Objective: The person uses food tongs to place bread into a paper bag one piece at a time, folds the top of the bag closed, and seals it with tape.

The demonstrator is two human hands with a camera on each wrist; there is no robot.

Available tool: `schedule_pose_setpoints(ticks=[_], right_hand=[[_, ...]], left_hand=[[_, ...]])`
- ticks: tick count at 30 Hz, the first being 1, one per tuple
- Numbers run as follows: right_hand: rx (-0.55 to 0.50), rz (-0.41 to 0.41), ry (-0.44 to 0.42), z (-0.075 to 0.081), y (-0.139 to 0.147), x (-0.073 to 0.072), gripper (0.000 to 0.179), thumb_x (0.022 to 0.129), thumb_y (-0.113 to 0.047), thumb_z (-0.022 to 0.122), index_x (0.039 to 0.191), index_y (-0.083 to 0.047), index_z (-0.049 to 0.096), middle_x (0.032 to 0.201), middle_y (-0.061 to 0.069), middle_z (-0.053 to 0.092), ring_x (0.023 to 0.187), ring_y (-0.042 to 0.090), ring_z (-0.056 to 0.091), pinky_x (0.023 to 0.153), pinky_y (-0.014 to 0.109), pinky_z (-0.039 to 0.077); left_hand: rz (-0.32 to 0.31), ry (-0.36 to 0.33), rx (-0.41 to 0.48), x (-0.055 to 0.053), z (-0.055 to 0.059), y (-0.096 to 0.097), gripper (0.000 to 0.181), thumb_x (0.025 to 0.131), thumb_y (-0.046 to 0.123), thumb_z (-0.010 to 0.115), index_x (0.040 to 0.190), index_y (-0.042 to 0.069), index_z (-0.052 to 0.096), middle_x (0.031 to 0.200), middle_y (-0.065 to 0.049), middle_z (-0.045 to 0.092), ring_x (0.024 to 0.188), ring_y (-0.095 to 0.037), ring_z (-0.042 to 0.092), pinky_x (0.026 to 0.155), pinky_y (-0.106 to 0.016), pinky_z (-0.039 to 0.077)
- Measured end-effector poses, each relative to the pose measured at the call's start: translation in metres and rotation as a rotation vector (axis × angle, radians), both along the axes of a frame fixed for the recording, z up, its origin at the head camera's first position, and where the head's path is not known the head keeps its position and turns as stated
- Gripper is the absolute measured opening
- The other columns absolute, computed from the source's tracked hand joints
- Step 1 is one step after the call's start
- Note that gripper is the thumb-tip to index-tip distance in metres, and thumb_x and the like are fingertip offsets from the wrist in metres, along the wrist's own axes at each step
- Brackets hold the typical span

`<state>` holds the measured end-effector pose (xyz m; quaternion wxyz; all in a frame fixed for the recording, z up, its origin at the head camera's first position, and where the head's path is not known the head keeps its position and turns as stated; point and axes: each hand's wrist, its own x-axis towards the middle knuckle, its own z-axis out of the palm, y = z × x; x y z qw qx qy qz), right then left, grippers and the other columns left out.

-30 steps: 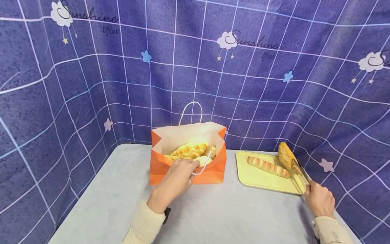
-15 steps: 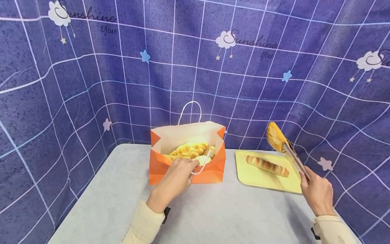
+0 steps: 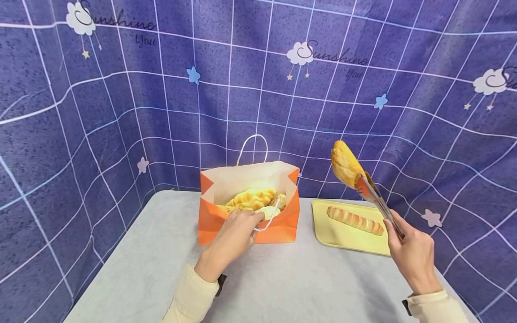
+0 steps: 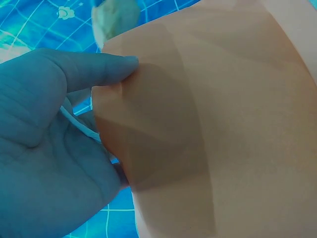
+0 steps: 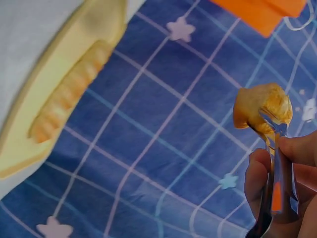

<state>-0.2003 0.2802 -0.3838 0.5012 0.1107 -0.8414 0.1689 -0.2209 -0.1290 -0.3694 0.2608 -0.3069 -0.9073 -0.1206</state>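
My left hand (image 3: 236, 233) pinches the front rim of an orange paper bag (image 3: 282, 231), beside its white string handle. In the left wrist view the thumb lies on the bag's pale inner wall (image 4: 237, 129). Inside the open bag is a golden, bumpy-topped bread (image 3: 254, 198) among other breads, partly hidden by the front wall. My right hand (image 3: 414, 255) grips metal tongs (image 3: 381, 202), raised and tilted up to the left. Their tips clamp a golden-brown bread (image 3: 345, 163) above the yellow tray's far edge, as the right wrist view also shows.
A long ridged bread roll (image 3: 355, 220) lies on the yellow tray (image 3: 329, 237), right of the bag on the grey table (image 3: 291, 287). A blue checked curtain (image 3: 226, 103) hangs behind and on both sides. The bag's rear handle (image 3: 266, 148) stands upright.
My right hand has lifted the bread in the tongs off the tray's right side and brought it up and to the left. My left hand has stayed at the bag's rim.
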Motion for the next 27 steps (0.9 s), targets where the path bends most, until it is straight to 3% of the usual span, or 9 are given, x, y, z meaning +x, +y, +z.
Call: schedule_pose_setpoints(ticks=[8, 12, 20, 27], right_hand=[[0.02, 0.071, 0.041, 0.021, -0.028, 0.017, 0.038, 0.084, -0.008, 0.074, 0.122, -0.008, 0.071, 0.054, -0.005, 0.05, 0.045, 0.002, 0.032, 0.042, 0.024, 0.026], [0.041, 0.129, 0.052, 0.027, -0.043, 0.024, 0.038, 0.083, -0.008, 0.075, 0.121, -0.006, 0.071, 0.058, -0.004, 0.057, 0.046, 0.001, 0.037, 0.043, 0.022, 0.032], [0.038, 0.238, 0.098, 0.032, -0.073, 0.025, 0.039, 0.08, -0.006, 0.077, 0.118, -0.004, 0.073, 0.066, 0.0, 0.065, 0.05, 0.001, 0.039, 0.046, 0.021, 0.032], [0.088, 0.303, 0.132, 0.032, -0.095, 0.018, 0.031, 0.093, -0.023, 0.066, 0.118, -0.006, 0.073, 0.084, 0.006, 0.075, 0.061, 0.018, 0.067, 0.054, 0.038, 0.046]], left_hand=[[0.005, -0.004, 0.003, 0.001, 0.001, 0.0, 0.026, 0.075, -0.007, 0.067, 0.086, 0.016, 0.062, 0.068, 0.007, 0.054, 0.066, -0.012, 0.053, 0.065, -0.03, 0.039], [0.003, -0.003, 0.002, 0.002, 0.001, 0.001, 0.026, 0.075, -0.008, 0.067, 0.085, 0.015, 0.061, 0.068, 0.006, 0.054, 0.065, -0.013, 0.053, 0.065, -0.03, 0.039], [-0.011, 0.0, 0.01, 0.003, 0.001, -0.001, 0.027, 0.074, -0.008, 0.067, 0.084, 0.016, 0.061, 0.067, 0.008, 0.052, 0.065, -0.012, 0.054, 0.065, -0.029, 0.037], [-0.005, -0.02, 0.02, 0.003, 0.001, -0.001, 0.031, 0.075, -0.007, 0.068, 0.092, 0.018, 0.064, 0.069, 0.009, 0.054, 0.066, -0.012, 0.055, 0.063, -0.029, 0.036]])
